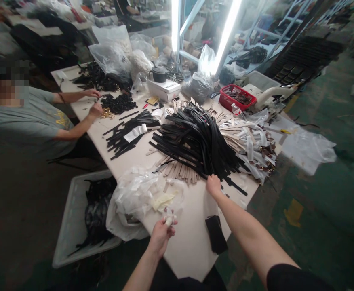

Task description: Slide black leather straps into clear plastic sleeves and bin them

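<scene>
My left hand (162, 234) is closed around a small whitish object (169, 218), too blurred to name, above the near part of the table. Forward and to the right, my right hand (214, 186) reaches the near edge of a large heap of black straps (195, 139). Its fingers are curled at the strap ends, which they partly hide. Beige strips (180, 171) stick out from under the heap. Close to the right forearm, a folded black piece (216, 234) lies by the table edge.
Left of my left hand lies crumpled clear plastic (137, 192). A white crate (70, 218) with black pieces stands below. A co-worker (34, 117) handles small parts at the left edge. Further back are a red basket (237, 98), a white box (164, 89) and bright tube lights (228, 36).
</scene>
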`<state>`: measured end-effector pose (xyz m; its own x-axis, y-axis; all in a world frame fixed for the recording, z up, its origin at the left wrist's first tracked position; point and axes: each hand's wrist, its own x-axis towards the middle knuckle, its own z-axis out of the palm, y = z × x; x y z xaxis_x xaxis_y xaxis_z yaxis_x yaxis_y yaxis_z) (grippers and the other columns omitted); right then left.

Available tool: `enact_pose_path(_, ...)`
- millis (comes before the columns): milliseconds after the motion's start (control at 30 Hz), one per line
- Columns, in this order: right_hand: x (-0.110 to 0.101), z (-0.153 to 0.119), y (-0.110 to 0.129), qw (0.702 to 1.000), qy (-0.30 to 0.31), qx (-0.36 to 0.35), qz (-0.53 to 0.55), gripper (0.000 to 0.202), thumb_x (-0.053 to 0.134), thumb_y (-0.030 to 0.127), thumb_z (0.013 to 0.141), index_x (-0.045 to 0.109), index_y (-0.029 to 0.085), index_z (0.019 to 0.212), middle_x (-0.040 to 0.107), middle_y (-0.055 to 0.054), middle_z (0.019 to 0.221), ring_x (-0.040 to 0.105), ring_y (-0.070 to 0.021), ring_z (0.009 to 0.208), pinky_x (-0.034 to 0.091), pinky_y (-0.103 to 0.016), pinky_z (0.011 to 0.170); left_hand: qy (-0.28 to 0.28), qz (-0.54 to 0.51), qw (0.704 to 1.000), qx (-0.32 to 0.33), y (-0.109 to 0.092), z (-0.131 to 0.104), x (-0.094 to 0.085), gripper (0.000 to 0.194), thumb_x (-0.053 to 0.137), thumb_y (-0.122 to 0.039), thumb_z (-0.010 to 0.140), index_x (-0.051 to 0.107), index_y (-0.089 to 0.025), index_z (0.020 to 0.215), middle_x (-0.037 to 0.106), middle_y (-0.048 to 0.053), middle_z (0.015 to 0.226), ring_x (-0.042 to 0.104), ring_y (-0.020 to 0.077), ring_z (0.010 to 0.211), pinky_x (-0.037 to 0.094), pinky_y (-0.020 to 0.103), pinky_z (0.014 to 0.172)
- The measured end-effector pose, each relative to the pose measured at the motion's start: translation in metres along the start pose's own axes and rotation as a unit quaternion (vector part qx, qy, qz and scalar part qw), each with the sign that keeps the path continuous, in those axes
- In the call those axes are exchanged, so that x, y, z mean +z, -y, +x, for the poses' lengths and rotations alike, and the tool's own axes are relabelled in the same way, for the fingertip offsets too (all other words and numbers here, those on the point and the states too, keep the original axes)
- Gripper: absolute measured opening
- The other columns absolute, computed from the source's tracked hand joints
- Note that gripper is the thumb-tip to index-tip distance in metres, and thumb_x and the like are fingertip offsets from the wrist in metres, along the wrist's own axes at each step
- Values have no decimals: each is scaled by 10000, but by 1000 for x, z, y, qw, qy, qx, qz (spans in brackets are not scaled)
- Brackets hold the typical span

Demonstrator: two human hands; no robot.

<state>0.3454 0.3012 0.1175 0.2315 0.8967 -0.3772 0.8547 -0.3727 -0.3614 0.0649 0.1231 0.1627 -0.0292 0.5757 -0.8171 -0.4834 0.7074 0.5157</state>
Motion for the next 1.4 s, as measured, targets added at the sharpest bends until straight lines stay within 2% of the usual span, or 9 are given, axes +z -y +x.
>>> enact_pose_path(133,-14,-24,6,999,23,-34,10,266,508,133,899,659,106,1116,714,-192,991,658,-274,984,444,-350,866,-14,-52,999,4,-15,-12,9,191,803,-185,752,706,-129,907,735,81,838,603,71,518,487,175,514)
enact_pose_path(233,-54,-67,9,988,76,-62,118,309,458,235,938,651,129,1156,737,-107,819,701,-223,764,501,-309,722,5,-96,995,5,-29,-25,18,109,746,-107,797,703,-119,897,744,103,907,679,100,649,558,186,628)
enact_pose_path(367,-142,-159,4,867,202,-138,434,372,518,362,921,693,124,1148,748,-171,959,728,-268,840,558,-389,745,38,-125,991,27,-48,-44,34,68,713,-139,835,700,-129,901,739,76,864,646,78,589,537,166,556)
enact_pose_path(400,-162,-184,3,855,183,-159,457,367,574,377,904,699,155,1167,745,-166,979,722,-274,859,558,-408,768,44,-128,990,33,-53,-49,39,78,714,-157,836,700,-138,910,738,67,863,638,77,576,522,165,527)
enact_pose_path(500,-195,-246,14,881,37,-203,426,265,672,416,869,757,219,1025,722,-136,978,687,-273,880,547,-405,811,64,-123,989,45,-62,-65,55,97,722,-207,836,699,-151,912,742,63,891,646,92,601,490,177,504)
enact_pose_path(600,-177,-277,41,893,-32,-205,400,291,598,473,917,734,216,906,711,-117,962,680,-263,883,537,-366,803,74,-110,990,55,-67,-82,73,120,748,-236,812,700,-157,888,752,73,936,666,112,656,489,197,548)
enact_pose_path(733,-122,-286,74,908,3,-146,393,384,478,507,973,642,201,809,665,-29,656,630,-170,527,475,-271,561,79,-77,990,84,-66,-104,90,171,776,-247,778,711,-157,908,762,98,985,703,157,754,509,236,626)
enact_pose_path(867,-92,-292,84,923,-7,-129,362,412,484,516,965,614,199,735,642,-4,590,582,-133,429,415,-236,489,77,-58,990,105,-62,-116,96,170,775,-240,769,714,-137,890,766,111,928,712,186,795,528,264,663)
enact_pose_path(1400,-86,-307,85,932,-43,-154,326,405,469,456,986,637,183,740,658,4,578,570,-113,405,416,-222,508,73,-32,988,135,-55,-117,79,148,768,-222,759,712,-117,847,763,106,857,704,170,715,509,248,628)
